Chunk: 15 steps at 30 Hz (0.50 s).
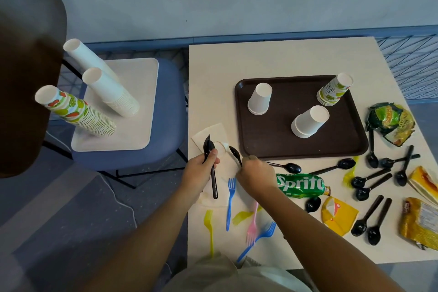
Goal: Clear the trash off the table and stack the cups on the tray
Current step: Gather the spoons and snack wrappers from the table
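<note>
Our left hand (200, 172) grips a bundle of black spoons (209, 156) at the near-left edge of the table (213, 73), while our right hand (254, 173) pinches another black spoon (235, 154) just beside it, over the napkin (211, 133). Behind them sits the brown tray (260, 140), already carrying three upturned stacks: a white cup (260, 99), a second white stack (309, 121) and a printed cup stack (333, 90). To the right lie the Sprite wrapper (299, 184), the green snack bag (391, 122), a yellow wrapper (339, 218) and many loose spoons. To do this well, we judge, we should slide the right-hand spoon in parallel with the bundle, bowls aligned, so the left grip can close on all of them without dropping any. Coloured forks (231, 199) wait nearest us.
</note>
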Available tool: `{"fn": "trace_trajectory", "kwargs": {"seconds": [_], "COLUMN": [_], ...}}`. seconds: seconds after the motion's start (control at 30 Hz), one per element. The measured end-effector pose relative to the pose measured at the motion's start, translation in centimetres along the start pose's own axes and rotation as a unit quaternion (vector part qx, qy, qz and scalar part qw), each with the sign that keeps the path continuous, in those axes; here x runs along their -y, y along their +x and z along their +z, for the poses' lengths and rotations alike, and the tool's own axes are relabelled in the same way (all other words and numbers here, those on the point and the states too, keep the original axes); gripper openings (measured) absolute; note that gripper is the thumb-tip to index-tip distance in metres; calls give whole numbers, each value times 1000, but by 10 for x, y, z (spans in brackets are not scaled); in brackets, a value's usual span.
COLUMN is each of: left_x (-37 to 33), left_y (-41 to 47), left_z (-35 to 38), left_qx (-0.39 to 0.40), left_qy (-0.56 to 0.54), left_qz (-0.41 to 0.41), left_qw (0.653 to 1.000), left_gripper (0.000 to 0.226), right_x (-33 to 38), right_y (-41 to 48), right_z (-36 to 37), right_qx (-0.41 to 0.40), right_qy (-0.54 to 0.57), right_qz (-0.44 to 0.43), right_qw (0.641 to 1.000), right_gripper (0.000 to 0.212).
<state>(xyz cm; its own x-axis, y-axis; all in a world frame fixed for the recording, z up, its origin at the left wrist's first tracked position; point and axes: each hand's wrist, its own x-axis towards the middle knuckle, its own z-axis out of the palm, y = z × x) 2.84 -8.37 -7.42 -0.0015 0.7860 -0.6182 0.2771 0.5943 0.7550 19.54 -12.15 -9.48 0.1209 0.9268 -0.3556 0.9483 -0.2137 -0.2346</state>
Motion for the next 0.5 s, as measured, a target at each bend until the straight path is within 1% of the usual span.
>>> {"fn": "trace_trajectory", "kwargs": {"seconds": [0.07, 0.17, 0.27, 0.33, 0.5], "left_x": [0, 1, 1, -1, -4], "left_y": [0, 2, 2, 1, 2], "left_z": [-1, -3, -4, -4, -9], "left_qx": [1, 0, 11, 13, 9], "left_qy": [-4, -8, -40, -43, -76], "left_qz": [2, 1, -13, -19, -27], "left_qw": [1000, 1000, 999, 999, 997], "left_gripper": [42, 42, 41, 41, 41], "right_x": [-4, -12, -17, -16, 2], "right_y": [1, 1, -1, -1, 17], "right_z": [-1, 1, 1, -2, -22], "right_qx": [-29, -72, -92, -109, -73], "right_qy": [34, 109, 180, 221, 343], "right_qz": [-9, -20, -16, -7, 47], "right_qw": [999, 991, 979, 969, 935], "right_gripper": [18, 8, 11, 16, 14]}}
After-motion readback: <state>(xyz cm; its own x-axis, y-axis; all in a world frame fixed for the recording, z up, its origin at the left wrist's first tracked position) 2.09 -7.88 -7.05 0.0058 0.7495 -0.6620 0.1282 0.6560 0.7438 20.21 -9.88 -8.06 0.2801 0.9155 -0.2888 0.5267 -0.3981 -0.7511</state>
